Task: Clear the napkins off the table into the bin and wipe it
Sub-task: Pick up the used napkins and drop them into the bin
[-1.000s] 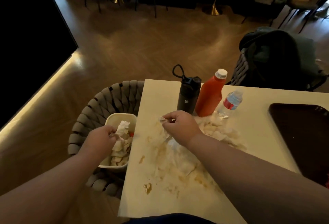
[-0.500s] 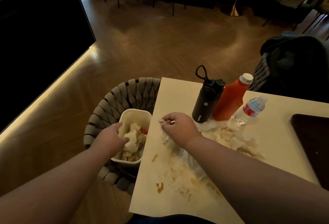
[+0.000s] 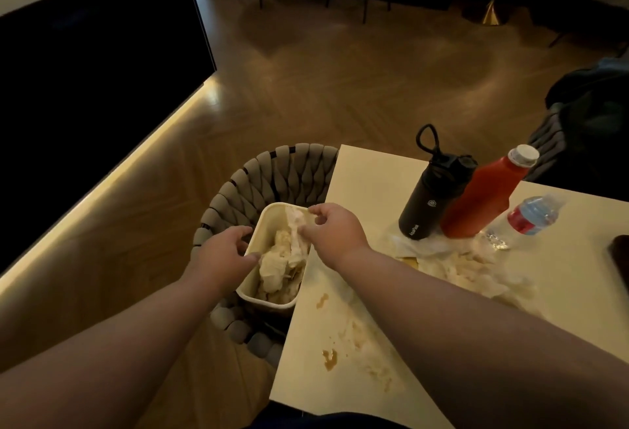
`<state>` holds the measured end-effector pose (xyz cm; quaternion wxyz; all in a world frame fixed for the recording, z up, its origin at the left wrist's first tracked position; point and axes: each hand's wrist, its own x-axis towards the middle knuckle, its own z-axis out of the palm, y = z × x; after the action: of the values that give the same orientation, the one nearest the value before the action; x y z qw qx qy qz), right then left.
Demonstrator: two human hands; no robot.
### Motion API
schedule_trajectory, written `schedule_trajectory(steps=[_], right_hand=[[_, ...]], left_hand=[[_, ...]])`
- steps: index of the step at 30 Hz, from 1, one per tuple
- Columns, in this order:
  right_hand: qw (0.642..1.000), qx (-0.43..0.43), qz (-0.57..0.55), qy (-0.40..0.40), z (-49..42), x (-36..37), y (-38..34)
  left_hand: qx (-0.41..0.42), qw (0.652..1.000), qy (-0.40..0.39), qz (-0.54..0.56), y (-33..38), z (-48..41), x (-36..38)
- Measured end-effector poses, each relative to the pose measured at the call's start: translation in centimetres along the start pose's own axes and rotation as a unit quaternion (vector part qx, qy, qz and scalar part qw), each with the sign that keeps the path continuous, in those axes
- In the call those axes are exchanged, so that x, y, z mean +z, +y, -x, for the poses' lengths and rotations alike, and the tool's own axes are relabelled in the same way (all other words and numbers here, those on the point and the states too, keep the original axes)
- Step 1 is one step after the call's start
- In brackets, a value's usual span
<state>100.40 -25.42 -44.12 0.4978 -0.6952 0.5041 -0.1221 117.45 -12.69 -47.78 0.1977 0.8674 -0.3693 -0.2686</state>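
Both arms cropped; right hand (image 3: 332, 229) pinching napkin (image 3: 295, 228) over bin (image 3: 270, 221), left hand (image 3: 223, 251) half-curled, empty.

1. Left hand (image 3: 223, 251): bare, no glove, ring or watch visible.
2. Right hand (image 3: 332, 232): bare, no glove or ring visible.
3. Both forearms: bare to the frame edge, no sleeves in view.
4. Dark blue garment (image 3: 326, 420) at 6 o'clock, at the bottom edge; its type cannot be told.
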Motion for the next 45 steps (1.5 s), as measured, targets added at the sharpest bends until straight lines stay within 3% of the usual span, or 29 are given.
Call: schedule_trajectory(steps=[10,21,29,39,45], right_hand=[[0.999,0.044,0.002,0.013,0.5,-3.4,2.8],[0.984,0.104,0.056,0.133,4.0,-12.6,10.4],[0.97,0.136,0.08,0.185,7.5,-17.0,15.2],[0.968,0.144,0.099,0.18,10.7,-18.1,18.4],[0.966,0.135,0.113,0.188,11.4,-19.1,19.1]], left_hand=[[0.018,1.0,-0.007,0.004,1.1,-0.3,0.5],[0.092,0.995,-0.038,-0.013,8.1,-0.4,5.5],[0.151,0.981,-0.098,-0.067,12.1,0.6,9.9],[0.197,0.946,-0.208,-0.152,15.5,2.5,16.0],[0.202,0.93,-0.232,-0.199,15.5,3.2,17.7]])
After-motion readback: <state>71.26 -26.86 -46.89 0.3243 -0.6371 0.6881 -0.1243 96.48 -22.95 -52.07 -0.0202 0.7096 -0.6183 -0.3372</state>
